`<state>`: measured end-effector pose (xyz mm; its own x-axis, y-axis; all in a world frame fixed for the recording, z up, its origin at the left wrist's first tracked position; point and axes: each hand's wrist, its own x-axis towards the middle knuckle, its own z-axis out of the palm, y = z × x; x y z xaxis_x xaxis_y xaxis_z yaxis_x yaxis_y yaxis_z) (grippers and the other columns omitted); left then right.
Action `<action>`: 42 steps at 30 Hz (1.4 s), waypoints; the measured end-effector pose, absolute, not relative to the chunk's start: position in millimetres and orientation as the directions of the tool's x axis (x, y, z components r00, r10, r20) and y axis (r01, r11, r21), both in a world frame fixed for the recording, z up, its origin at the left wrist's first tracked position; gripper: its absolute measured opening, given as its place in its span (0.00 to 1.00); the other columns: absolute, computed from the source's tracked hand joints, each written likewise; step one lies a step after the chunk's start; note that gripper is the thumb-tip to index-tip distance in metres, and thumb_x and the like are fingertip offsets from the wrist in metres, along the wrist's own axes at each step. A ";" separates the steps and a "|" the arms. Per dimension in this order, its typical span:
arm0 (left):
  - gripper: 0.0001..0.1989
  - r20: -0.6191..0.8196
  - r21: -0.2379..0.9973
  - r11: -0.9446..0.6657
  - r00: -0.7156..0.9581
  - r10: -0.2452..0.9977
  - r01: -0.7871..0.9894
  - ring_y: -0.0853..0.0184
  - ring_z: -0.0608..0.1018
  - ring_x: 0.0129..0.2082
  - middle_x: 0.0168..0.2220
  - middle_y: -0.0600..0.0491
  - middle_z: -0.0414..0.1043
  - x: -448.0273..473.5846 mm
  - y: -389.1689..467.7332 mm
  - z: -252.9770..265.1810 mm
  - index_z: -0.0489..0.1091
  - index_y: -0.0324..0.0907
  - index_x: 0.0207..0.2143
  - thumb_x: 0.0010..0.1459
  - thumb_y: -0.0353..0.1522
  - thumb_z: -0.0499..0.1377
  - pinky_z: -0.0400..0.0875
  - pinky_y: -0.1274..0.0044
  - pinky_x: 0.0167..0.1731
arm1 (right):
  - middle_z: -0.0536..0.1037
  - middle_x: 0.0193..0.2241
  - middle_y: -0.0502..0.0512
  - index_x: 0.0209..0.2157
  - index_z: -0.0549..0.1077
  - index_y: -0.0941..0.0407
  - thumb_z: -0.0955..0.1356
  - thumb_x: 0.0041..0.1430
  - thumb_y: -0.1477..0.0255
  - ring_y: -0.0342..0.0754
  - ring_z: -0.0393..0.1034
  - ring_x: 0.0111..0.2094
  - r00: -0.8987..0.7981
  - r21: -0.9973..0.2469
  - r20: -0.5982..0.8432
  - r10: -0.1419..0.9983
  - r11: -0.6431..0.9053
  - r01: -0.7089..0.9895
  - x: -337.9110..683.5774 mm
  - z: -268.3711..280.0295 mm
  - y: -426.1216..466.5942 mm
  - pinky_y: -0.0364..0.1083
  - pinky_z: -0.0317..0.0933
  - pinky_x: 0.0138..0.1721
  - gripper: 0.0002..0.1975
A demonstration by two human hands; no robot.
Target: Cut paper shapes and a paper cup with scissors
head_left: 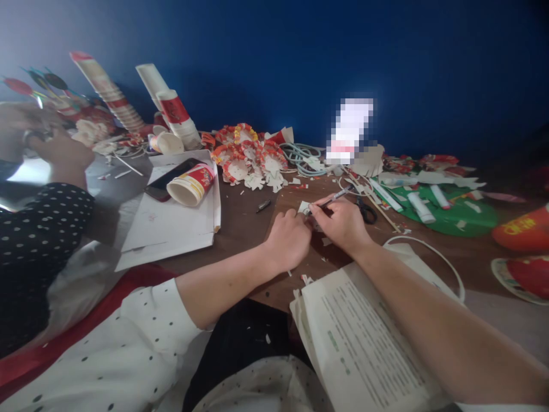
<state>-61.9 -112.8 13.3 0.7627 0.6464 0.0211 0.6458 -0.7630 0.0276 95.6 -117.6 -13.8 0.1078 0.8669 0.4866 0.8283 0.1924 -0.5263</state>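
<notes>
My right hand (pixel 343 223) grips a slim pen (pixel 338 196), its tip pointing down and to the left. Close beside it, my left hand (pixel 289 240) has its fingers curled over a small piece of white paper (pixel 303 207), and the two hands nearly meet. Part of the paper is hidden by the fingers. A dark pen cap (pixel 263 206) lies on the table to the left of my hands. Black-handled scissors (pixel 368 213) rest just beyond my right wrist.
A paper cup (pixel 189 186) and a phone (pixel 165 183) lie on a white box (pixel 171 229). Stacked cups (pixel 178 117), red paper-cup crafts (pixel 244 151) and a lit, blurred screen (pixel 349 131) stand behind. Printed sheets (pixel 351 326) lie under my right forearm. A co-worker's hand (pixel 64 151) is at left.
</notes>
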 end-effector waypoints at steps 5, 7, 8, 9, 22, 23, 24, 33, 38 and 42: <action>0.13 0.006 0.018 -0.762 0.762 0.648 0.648 0.54 0.70 0.46 0.42 0.39 0.71 -61.6 -113.3 14.4 0.73 0.33 0.40 0.59 0.26 0.49 0.64 0.65 0.42 | 0.81 0.35 0.57 0.31 0.79 0.54 0.67 0.59 0.66 0.54 0.76 0.39 0.113 -0.556 0.474 0.873 0.198 0.807 95.4 -14.9 -117.1 0.50 0.67 0.45 0.09; 0.13 0.002 0.018 -0.763 0.763 0.646 0.646 0.53 0.70 0.46 0.42 0.39 0.71 -61.7 -113.4 15.0 0.73 0.33 0.40 0.59 0.26 0.50 0.64 0.65 0.42 | 0.81 0.34 0.57 0.31 0.79 0.54 0.68 0.58 0.66 0.53 0.76 0.38 0.116 -0.572 0.472 0.874 0.204 0.794 95.3 -14.7 -117.8 0.50 0.67 0.45 0.09; 0.13 0.003 0.019 -0.763 0.763 0.646 0.646 0.53 0.70 0.46 0.42 0.39 0.71 -61.8 -113.4 15.2 0.72 0.33 0.41 0.59 0.26 0.49 0.64 0.65 0.42 | 0.81 0.34 0.57 0.31 0.79 0.54 0.67 0.59 0.66 0.53 0.76 0.38 0.111 -0.579 0.477 0.872 0.216 0.786 95.3 -14.0 -118.5 0.50 0.67 0.45 0.09; 0.14 0.005 0.019 -0.762 0.762 0.648 0.648 0.53 0.70 0.46 0.42 0.39 0.71 -61.9 -113.5 15.2 0.72 0.33 0.43 0.60 0.26 0.49 0.64 0.65 0.42 | 0.81 0.34 0.57 0.31 0.79 0.54 0.67 0.59 0.66 0.53 0.76 0.39 0.107 -0.585 0.489 0.866 0.234 0.777 95.6 -12.9 -119.4 0.50 0.67 0.45 0.10; 0.19 0.035 0.016 -0.754 0.754 0.656 0.656 0.54 0.71 0.45 0.43 0.40 0.72 -62.9 -112.4 11.6 0.67 0.35 0.52 0.61 0.26 0.48 0.64 0.66 0.41 | 0.81 0.30 0.54 0.45 0.77 0.53 0.65 0.62 0.66 0.48 0.75 0.24 0.279 -0.686 0.442 0.853 0.120 0.718 118.0 -12.2 -125.3 0.47 0.68 0.30 0.13; 0.19 0.037 0.016 -0.755 0.754 0.656 0.656 0.54 0.71 0.45 0.43 0.40 0.72 -63.2 -112.7 11.4 0.67 0.35 0.53 0.61 0.26 0.48 0.64 0.66 0.41 | 0.82 0.32 0.55 0.44 0.77 0.52 0.65 0.62 0.67 0.48 0.76 0.25 0.265 -0.652 0.434 0.861 0.097 0.752 117.4 -13.7 -125.7 0.47 0.68 0.32 0.12; 0.19 0.039 0.016 -0.755 0.754 0.656 0.656 0.54 0.71 0.45 0.43 0.41 0.72 -63.5 -113.0 11.2 0.67 0.34 0.53 0.60 0.26 0.48 0.64 0.65 0.41 | 0.82 0.34 0.54 0.43 0.77 0.51 0.65 0.61 0.68 0.49 0.77 0.27 0.252 -0.617 0.428 0.868 0.078 0.783 116.5 -15.0 -126.1 0.47 0.68 0.33 0.12; 0.21 0.137 0.049 -0.707 0.696 0.705 0.706 0.55 0.71 0.45 0.42 0.42 0.70 -66.3 -104.8 13.0 0.67 0.39 0.55 0.61 0.27 0.47 0.64 0.65 0.42 | 0.82 0.39 0.51 0.42 0.78 0.48 0.64 0.61 0.65 0.53 0.76 0.41 0.222 -0.496 0.409 0.885 0.011 0.869 111.8 -15.5 -131.2 0.48 0.66 0.41 0.12; 0.20 0.229 0.145 -0.628 0.591 0.773 0.765 0.57 0.71 0.45 0.43 0.45 0.70 -68.5 -93.0 9.8 0.71 0.44 0.52 0.60 0.27 0.49 0.65 0.66 0.46 | 0.82 0.41 0.51 0.43 0.77 0.48 0.64 0.61 0.64 0.53 0.76 0.41 0.247 -0.493 0.371 0.895 -0.036 0.869 112.0 -13.5 -131.1 0.48 0.64 0.40 0.13; 0.19 0.238 0.213 -0.603 0.558 0.795 0.769 0.58 0.72 0.46 0.46 0.45 0.70 -67.2 -86.1 4.0 0.70 0.42 0.53 0.62 0.30 0.49 0.65 0.67 0.48 | 0.82 0.40 0.51 0.43 0.77 0.47 0.64 0.61 0.63 0.54 0.76 0.41 0.255 -0.489 0.357 0.899 -0.053 0.871 110.4 -13.9 -129.9 0.48 0.64 0.39 0.13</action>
